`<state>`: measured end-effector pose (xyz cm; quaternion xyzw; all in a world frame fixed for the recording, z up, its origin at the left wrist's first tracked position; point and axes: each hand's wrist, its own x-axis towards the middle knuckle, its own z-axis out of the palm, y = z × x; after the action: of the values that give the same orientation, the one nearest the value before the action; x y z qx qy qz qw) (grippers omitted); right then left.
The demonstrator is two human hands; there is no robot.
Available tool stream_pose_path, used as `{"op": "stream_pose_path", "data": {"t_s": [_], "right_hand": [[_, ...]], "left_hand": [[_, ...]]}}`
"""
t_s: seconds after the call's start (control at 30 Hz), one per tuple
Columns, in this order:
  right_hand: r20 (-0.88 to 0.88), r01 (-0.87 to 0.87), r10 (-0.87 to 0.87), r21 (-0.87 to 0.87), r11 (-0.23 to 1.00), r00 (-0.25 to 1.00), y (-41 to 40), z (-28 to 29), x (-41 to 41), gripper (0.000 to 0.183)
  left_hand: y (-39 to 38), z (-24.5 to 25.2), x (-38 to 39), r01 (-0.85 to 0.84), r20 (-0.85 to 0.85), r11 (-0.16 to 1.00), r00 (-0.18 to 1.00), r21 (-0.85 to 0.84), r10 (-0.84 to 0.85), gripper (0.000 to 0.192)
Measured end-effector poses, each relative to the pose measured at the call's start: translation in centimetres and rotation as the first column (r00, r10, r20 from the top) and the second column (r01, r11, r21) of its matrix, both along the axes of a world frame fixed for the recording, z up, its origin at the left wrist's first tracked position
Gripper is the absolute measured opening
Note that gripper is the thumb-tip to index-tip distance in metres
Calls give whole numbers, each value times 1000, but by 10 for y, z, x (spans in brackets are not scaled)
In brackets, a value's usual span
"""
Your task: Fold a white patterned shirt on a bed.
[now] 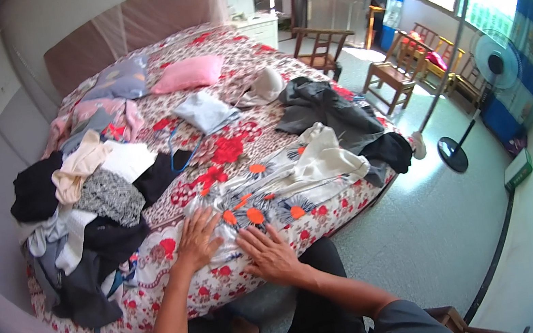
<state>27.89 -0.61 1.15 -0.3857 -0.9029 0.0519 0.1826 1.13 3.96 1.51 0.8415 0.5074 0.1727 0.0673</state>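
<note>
A white garment printed with orange and black flowers [254, 215] lies spread along the near side of the bed [222, 148]. On its left end my left hand [199, 239] rests palm down, fingers stretched out. My right hand [270, 255] lies flat over the garment's near edge, a short gap from the left one. Neither hand grips anything. The garment's right part is rumpled, with its pale inside or lining showing. Dark grey clothing [327, 108] lies crumpled just beyond that end, and a black cloth [388, 152] sits at the bed's right corner.
Mixed clothes [111, 197] are heaped on the left. A folded light-blue garment [206, 112], a pink pillow [188, 73] and a grey pillow [118, 80] lie farther back. Wooden chairs [390, 75], a pole [446, 57] and a standing fan [495, 62] occupy the floor at right.
</note>
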Motion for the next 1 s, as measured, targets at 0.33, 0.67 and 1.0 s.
{"op": "stream_pose_path", "data": {"t_s": [0.33,0.67,1.0], "right_hand": [[-827,264,-562,-549,793,-33,51,-12,170,31],[-564,-22,-802,-815,579,-195,119,2,244,25],[-753,284,-655,-615,735,63,142,7,205,19]], "left_hand": [[-41,39,77,-141,317,941,948,308,38,56],[-69,19,125,-75,353,958,935,275,-28,44],[-59,27,145,-77,463,967,885,243,-46,29]]}}
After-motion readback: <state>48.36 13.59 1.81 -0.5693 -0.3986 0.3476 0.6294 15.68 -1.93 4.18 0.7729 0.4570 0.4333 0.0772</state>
